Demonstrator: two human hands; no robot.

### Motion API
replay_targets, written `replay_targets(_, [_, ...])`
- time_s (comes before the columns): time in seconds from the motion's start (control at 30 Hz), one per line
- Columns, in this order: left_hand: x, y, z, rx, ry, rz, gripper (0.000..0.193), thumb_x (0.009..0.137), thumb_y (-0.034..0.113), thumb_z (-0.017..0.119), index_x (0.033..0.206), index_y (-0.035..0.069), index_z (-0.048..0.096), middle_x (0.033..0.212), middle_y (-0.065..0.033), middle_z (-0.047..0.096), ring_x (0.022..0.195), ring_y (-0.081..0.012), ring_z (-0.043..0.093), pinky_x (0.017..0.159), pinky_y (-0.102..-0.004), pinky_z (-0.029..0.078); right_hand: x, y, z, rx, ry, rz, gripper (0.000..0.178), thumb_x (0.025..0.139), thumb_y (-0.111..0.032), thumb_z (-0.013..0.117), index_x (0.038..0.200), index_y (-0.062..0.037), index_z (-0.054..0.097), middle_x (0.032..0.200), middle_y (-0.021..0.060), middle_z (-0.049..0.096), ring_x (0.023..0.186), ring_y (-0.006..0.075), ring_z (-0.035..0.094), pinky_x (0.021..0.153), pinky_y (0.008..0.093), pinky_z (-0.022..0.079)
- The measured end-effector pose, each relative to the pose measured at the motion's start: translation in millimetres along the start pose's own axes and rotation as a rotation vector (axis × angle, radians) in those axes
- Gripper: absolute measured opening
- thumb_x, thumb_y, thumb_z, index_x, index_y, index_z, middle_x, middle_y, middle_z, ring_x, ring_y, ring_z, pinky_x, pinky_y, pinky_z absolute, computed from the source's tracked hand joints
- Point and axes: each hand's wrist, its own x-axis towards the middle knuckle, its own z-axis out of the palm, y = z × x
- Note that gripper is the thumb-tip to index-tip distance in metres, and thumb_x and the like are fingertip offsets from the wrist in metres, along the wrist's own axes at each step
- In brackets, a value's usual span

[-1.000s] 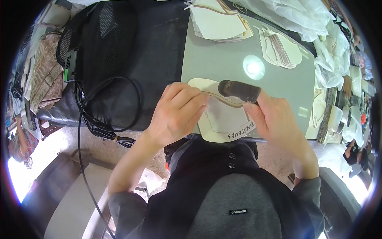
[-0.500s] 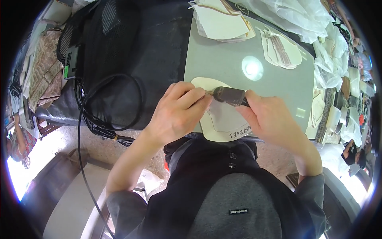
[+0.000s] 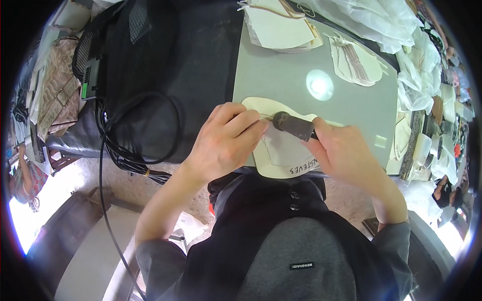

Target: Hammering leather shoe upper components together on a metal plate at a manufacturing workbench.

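Round glare (image 3: 320,85) on grey board (image 3: 351,106)

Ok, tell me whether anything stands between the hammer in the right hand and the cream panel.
Possibly a thin tan strip: it runs from the left hand toward the round face of the hammer, above the cream panel. Whether it passes underneath the hammer is hidden. Nothing else visible stands between them.
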Motion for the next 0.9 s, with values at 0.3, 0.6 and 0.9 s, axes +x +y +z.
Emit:
replay_targets(0.3, [-1, 0, 0, 0.081, -0.035, 0.052, 0.03, 0.068, -0.002, 0.077, 0.098, 0.001, 0.072, 0.097, -0.0052, 0.063, 0.086, -0.0258, 0.06, 0.073, -0.034, 0.052, -2, 1, -4, 0.105, 0.119, 0.036, 0.034, 0.097, -0.03, 0.061, 0.086, -0.0001, 0.051, 0.061, 0.0146, 0.06, 0.056, 0.0368, 0.062, 0.05, 0.0449, 0.046])
replay_targets(0.6, [-3, 1, -2, 0.064, 0.009, 0.017, 0.027, 0.072, 0.006, 0.077, 0.094, 0.002, 0.063, 0.096, -0.0071, 0.065, 0.094, -0.0259, 0.065, 0.08, -0.0371, 0.056, 7, -8, -13, 0.239, 0.207, 0.0, 0.033, 0.098, -0.031, 0.059, 0.087, -0.0003, 0.05, 0.066, 0.0158, 0.061, 0.059, 0.0371, 0.063, 0.052, 0.0454, 0.047])
replay_targets(0.9, [-6, -2, 1, -0.039, 0.059, -0.058, 0.041, 0.073, 0.002, 0.082, 0.105, 0.003, 0.056, 0.097, -0.0093, 0.068, 0.083, -0.026, 0.068, 0.069, -0.0344, 0.058, 7, -4, -11, 0.053, 0.081, -0.087, 0.032, 0.098, -0.03, 0.058, 0.088, -0.001, 0.05, 0.066, 0.0164, 0.06, 0.06, 0.0398, 0.062, 0.053, 0.0471, 0.047])
